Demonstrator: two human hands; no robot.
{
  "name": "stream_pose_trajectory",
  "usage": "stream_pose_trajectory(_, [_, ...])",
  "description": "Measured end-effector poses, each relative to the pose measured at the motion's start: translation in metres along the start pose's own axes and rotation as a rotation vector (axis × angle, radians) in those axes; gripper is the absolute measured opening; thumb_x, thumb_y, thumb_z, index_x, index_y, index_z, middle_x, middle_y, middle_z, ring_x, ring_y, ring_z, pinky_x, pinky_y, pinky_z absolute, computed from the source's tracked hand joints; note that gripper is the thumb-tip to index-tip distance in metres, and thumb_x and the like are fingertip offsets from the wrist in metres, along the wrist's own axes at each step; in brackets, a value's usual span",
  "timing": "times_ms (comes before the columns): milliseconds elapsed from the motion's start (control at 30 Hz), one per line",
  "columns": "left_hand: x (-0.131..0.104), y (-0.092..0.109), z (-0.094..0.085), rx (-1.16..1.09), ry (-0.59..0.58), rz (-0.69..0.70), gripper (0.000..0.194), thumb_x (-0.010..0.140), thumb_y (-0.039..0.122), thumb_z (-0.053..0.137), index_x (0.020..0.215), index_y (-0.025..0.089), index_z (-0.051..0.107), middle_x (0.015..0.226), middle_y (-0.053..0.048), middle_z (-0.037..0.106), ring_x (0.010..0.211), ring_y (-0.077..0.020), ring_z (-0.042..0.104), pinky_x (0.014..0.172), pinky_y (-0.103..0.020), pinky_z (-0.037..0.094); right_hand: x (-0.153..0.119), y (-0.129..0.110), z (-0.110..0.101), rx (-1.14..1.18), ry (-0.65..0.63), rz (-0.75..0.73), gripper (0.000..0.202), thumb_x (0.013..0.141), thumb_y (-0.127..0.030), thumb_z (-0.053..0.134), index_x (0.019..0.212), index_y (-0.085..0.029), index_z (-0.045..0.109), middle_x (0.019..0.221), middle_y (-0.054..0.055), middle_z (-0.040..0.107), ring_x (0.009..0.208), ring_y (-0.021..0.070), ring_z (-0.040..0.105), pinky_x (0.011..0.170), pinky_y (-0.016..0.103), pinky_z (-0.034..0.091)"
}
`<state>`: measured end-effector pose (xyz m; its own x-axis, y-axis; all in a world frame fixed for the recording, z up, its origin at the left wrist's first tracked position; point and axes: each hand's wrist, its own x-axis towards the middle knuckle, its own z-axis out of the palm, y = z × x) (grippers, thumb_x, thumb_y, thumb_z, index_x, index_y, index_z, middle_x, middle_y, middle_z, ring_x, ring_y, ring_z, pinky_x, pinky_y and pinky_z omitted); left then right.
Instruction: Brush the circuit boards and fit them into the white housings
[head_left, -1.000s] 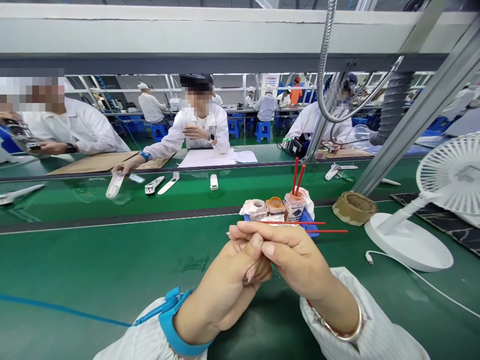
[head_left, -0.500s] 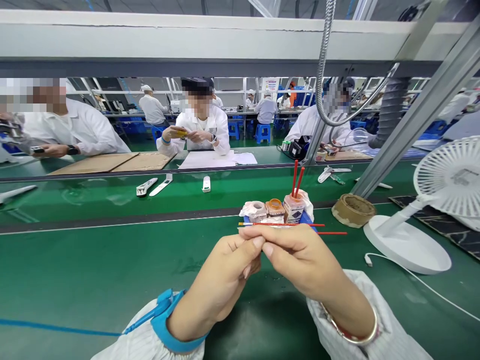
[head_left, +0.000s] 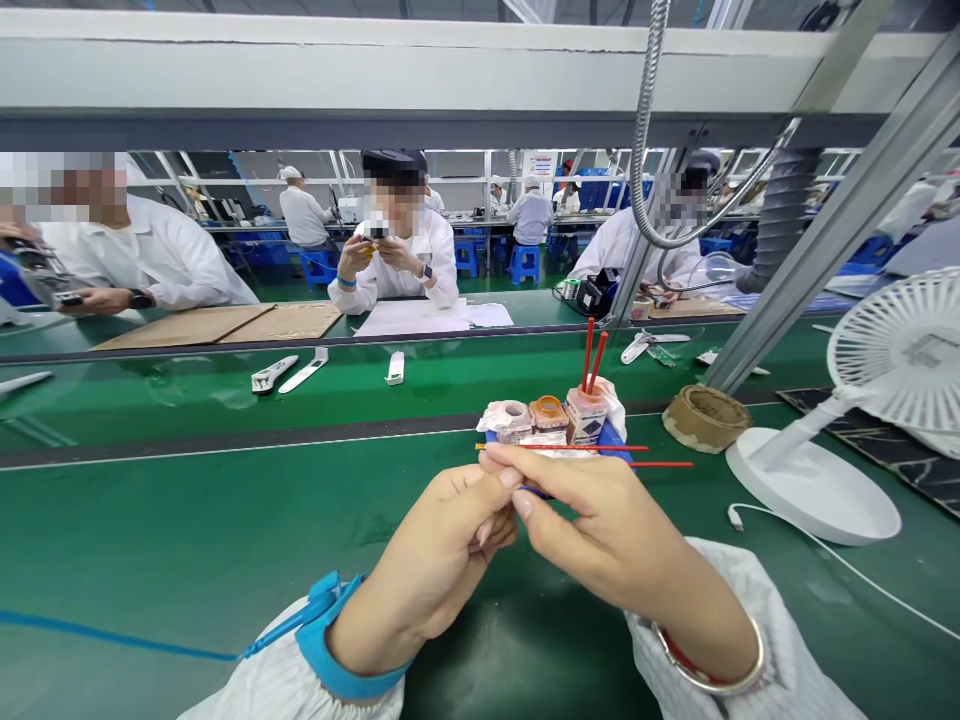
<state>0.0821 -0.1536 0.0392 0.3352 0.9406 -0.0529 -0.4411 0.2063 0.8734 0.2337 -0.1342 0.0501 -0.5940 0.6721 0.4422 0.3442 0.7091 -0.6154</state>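
My left hand [head_left: 450, 555], with a blue wrist strap [head_left: 322, 640] on it, is closed, thumb against curled fingers. Whatever it may hold is hidden. Touching its fingertips is my right hand [head_left: 607, 520], whose index finger stretches out with the thumb apart below it; nothing shows in that gap. Just beyond the hands, a blue tray [head_left: 615, 438] carries a white jar [head_left: 514, 420], a jar with an orange rim [head_left: 549, 412] and a square bottle [head_left: 586, 415] with two red sticks standing in it. A thin red-handled brush [head_left: 622, 448] lies across the tray's front.
A tape roll [head_left: 706, 418] and a white fan [head_left: 814, 480] with a cable stand at right. White plastic parts [head_left: 395, 368] lie on the green belt [head_left: 450, 375]. Co-workers [head_left: 397, 250] sit beyond it. A metal post [head_left: 832, 210] slants up at right.
Several white parts on the belt have shifted left. My right thumb has parted from the index finger and dropped slightly. The co-worker opposite has raised the held object towards the head.
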Motion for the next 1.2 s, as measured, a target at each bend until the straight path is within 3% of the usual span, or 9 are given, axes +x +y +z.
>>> stream_pose_trajectory(233, [0.001,-0.001,-0.003,0.144,0.004,0.034,0.048,0.079,0.036,0.057,0.043,0.018,0.031,0.047,0.005,0.023,0.051,-0.0093,0.023,0.052,-0.025,0.021,0.004,0.004,-0.005,0.021,-0.030,-0.042,0.037,0.087,-0.017,0.043,0.120,-0.025,0.055,0.108,0.000,0.065,0.100,0.0191,0.059,0.089,0.030,0.047])
stream_pose_trajectory(500, [0.003,-0.001,-0.005,0.134,-0.050,-0.009,0.048,0.081,0.037,0.054,0.044,0.018,0.030,0.047,0.005,0.022,0.050,-0.0097,0.021,0.051,-0.027,0.018,0.003,0.007,-0.011,0.030,-0.083,-0.069,0.041,0.086,-0.012,0.039,0.123,-0.024,0.053,0.098,0.000,0.067,0.086,0.0166,0.063,0.078,0.028,0.050])
stream_pose_trajectory(633, [0.003,-0.001,-0.005,0.141,-0.063,-0.007,0.048,0.081,0.037,0.054,0.044,0.018,0.030,0.047,0.005,0.023,0.051,-0.0097,0.021,0.051,-0.027,0.018,0.003,0.006,-0.011,0.054,-0.083,-0.086,0.040,0.086,-0.012,0.040,0.123,-0.024,0.053,0.105,0.001,0.065,0.094,0.0181,0.061,0.084,0.029,0.048])
stream_pose_trajectory(767, [0.003,-0.001,-0.005,0.232,0.007,0.044,0.049,0.079,0.043,0.055,0.044,0.018,0.031,0.047,0.005,0.025,0.051,-0.0101,0.023,0.052,-0.027,0.019,0.004,0.005,-0.010,0.028,-0.043,-0.089,0.037,0.086,-0.017,0.045,0.122,-0.025,0.053,0.107,0.002,0.065,0.098,0.0203,0.060,0.087,0.032,0.047])
stream_pose_trajectory(1000, [0.006,-0.003,-0.008,0.376,0.024,0.098,0.046,0.082,0.040,0.051,0.046,0.018,0.032,0.049,0.003,0.029,0.054,-0.0112,0.026,0.055,-0.027,0.021,0.004,0.005,-0.009,-0.040,-0.080,-0.094,0.039,0.087,-0.013,0.038,0.123,-0.021,0.051,0.104,0.003,0.066,0.094,0.0173,0.061,0.086,0.029,0.046])
stream_pose_trajectory(1200, [0.014,0.003,-0.015,0.443,-0.001,0.104,0.047,0.083,0.043,0.050,0.046,0.018,0.035,0.049,0.004,0.028,0.052,-0.0106,0.025,0.051,-0.026,0.020,0.005,0.013,-0.008,-0.125,0.091,-0.059,0.037,0.083,-0.012,0.042,0.115,-0.016,0.058,0.092,0.003,0.069,0.079,0.0143,0.064,0.073,0.024,0.049])
